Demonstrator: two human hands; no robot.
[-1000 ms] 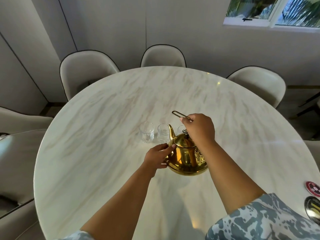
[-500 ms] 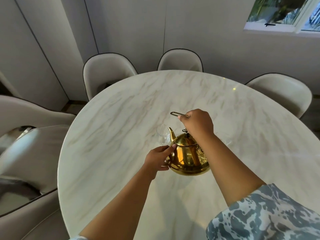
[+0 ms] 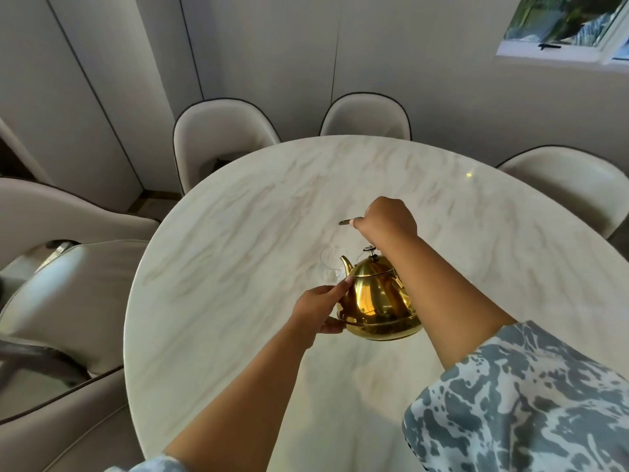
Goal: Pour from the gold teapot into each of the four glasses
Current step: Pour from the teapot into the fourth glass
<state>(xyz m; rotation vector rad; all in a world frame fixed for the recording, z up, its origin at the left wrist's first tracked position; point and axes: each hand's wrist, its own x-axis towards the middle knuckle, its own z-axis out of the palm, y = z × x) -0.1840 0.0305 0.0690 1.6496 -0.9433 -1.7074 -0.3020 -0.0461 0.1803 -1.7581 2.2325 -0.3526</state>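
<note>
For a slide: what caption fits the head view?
Right hand lifts gold teapot by its handle, left hand steadying, spout near a glass.

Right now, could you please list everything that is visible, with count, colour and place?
gold metal teapot: one, gold, table centre, between both hands
clear drinking glass: one clearly seen, transparent, just beyond the spout; others hidden or too faint to count
white marble table: one, white with beige veins, fills the middle
cream padded chairs: five visible, cream with dark edging, around the table
window: one, white frame, upper right
left hand: one, against the teapot's body
right hand: one, gripping the teapot's handle
</note>
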